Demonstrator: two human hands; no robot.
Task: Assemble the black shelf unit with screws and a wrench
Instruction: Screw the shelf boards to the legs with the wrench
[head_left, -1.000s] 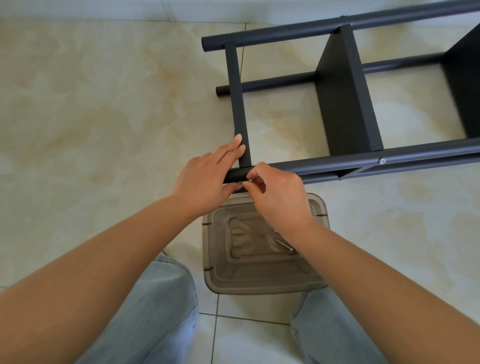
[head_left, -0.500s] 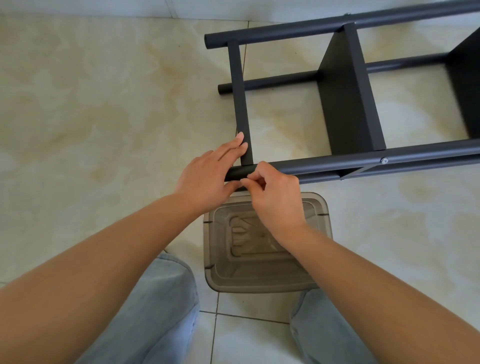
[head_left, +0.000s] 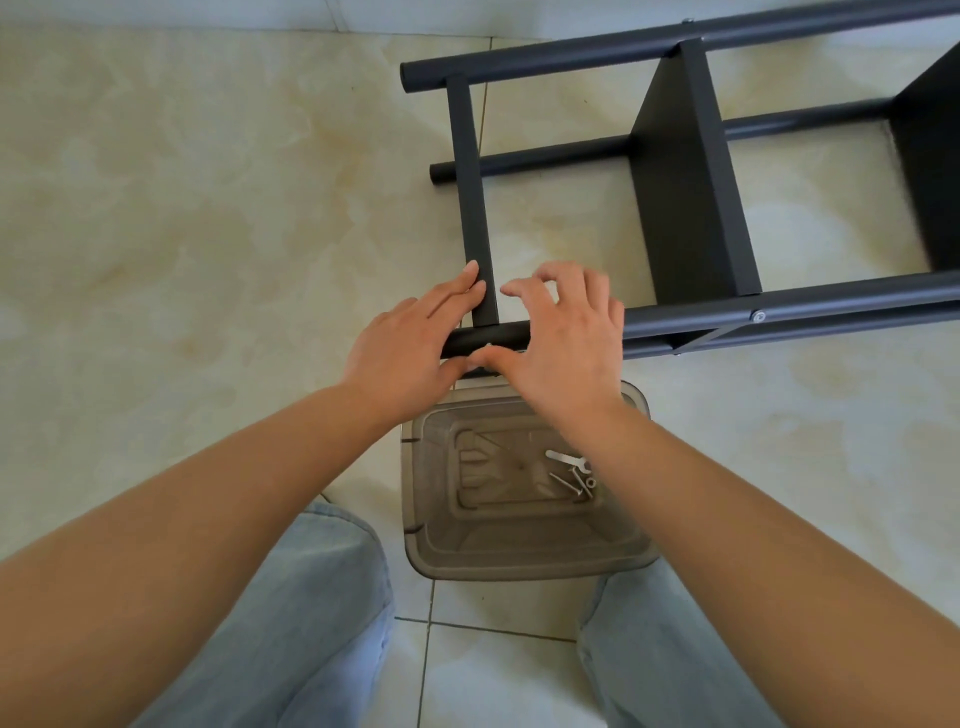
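Observation:
The black shelf frame (head_left: 691, 208) lies on its side on the tiled floor. My left hand (head_left: 405, 353) holds the end of its near tube (head_left: 779, 306), fingers straight along the short crossbar (head_left: 470, 182) and thumb under the tube. Over the same tube, just right of the joint, my right hand (head_left: 566, 343) hovers with spread fingers and holds nothing; its thumb touches the tube's underside. A silver wrench (head_left: 566, 460) and a few screws (head_left: 569, 483) lie in the clear grey bin (head_left: 519, 561) below my hands.
A fitted screw head (head_left: 759, 316) shows on the near tube further right. My knees in light jeans (head_left: 311, 597) flank the bin. The far tube (head_left: 649, 44) runs near the wall. Bare floor tiles (head_left: 182, 208) stretch to the left.
My right hand has let go of its pinch at the joint and opened, fingers spreading above the tube. The left hand has stayed in place.

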